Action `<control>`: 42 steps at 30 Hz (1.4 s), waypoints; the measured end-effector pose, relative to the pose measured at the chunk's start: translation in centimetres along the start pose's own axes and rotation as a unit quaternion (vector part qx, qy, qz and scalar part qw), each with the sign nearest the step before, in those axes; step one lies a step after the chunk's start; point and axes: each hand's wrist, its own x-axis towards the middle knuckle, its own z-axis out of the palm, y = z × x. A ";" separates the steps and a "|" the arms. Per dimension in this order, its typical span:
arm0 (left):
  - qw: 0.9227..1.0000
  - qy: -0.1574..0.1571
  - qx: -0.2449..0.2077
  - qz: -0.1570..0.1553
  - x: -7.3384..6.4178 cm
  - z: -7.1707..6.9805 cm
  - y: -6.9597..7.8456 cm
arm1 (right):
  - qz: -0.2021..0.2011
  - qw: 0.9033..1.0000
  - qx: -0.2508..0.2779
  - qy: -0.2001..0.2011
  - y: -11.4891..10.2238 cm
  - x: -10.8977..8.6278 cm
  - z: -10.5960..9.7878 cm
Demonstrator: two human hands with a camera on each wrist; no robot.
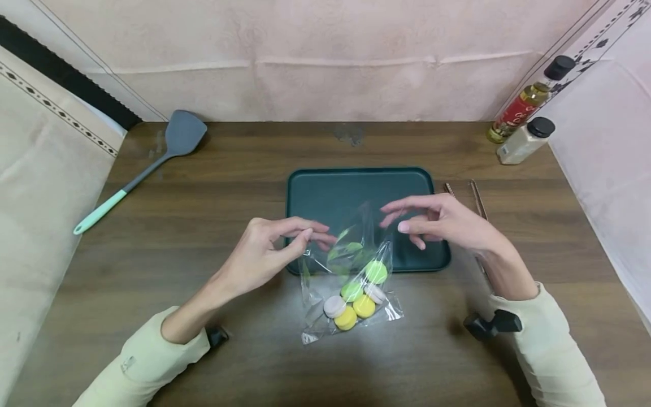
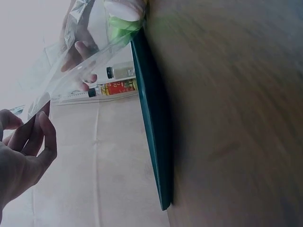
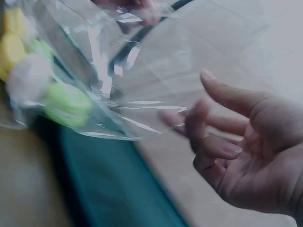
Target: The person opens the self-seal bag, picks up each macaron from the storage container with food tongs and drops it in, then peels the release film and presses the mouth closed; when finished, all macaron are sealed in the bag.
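Note:
A clear plastic bag (image 1: 316,319) holds several macarons: green (image 1: 376,272), yellow (image 1: 364,306) and white (image 1: 334,306). It hangs over the front edge of a dark green tray (image 1: 325,189). Between thumb and fingers, my left hand (image 1: 269,246) pinches the bag's upper left edge, as the left wrist view also shows. My right hand (image 1: 442,223) is at the bag's upper right side, above the tray, fingers loosely bent and thumb apart. In the right wrist view, that hand (image 3: 255,142) has nothing in its grasp, and its fingertips are close by the bag's film.
Metal tongs (image 1: 478,199) lie right of the tray, partly hidden under my right arm. A grey spatula with a mint handle (image 1: 102,211) lies at the left. An oil bottle (image 1: 519,113) and a black-capped shaker jar (image 1: 523,144) stand at the back right.

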 end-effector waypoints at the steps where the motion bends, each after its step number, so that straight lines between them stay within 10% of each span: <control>1: 1.000 0.001 -0.001 -0.002 0.0 0.0 -0.1 | -0.012 1.000 0.027 -0.005 0.4 0.3 0.3; 5: 1.000 0.000 -0.004 -0.004 0.2 -0.1 -0.5 | -0.047 0.996 0.070 0.012 1.7 0.7 1.4; 15: 0.999 -0.005 0.033 0.029 0.8 -1.3 -1.2 | -0.212 0.966 -0.079 0.128 2.7 0.7 2.3; 27: 0.994 -0.077 -0.031 0.068 0.9 -3.0 -3.3 | -0.358 0.930 -0.046 0.075 4.4 1.1 1.9; 42: 0.973 -0.137 0.006 0.183 1.1 -3.9 -4.9 | -0.441 0.897 -0.003 -0.026 3.9 1.4 1.6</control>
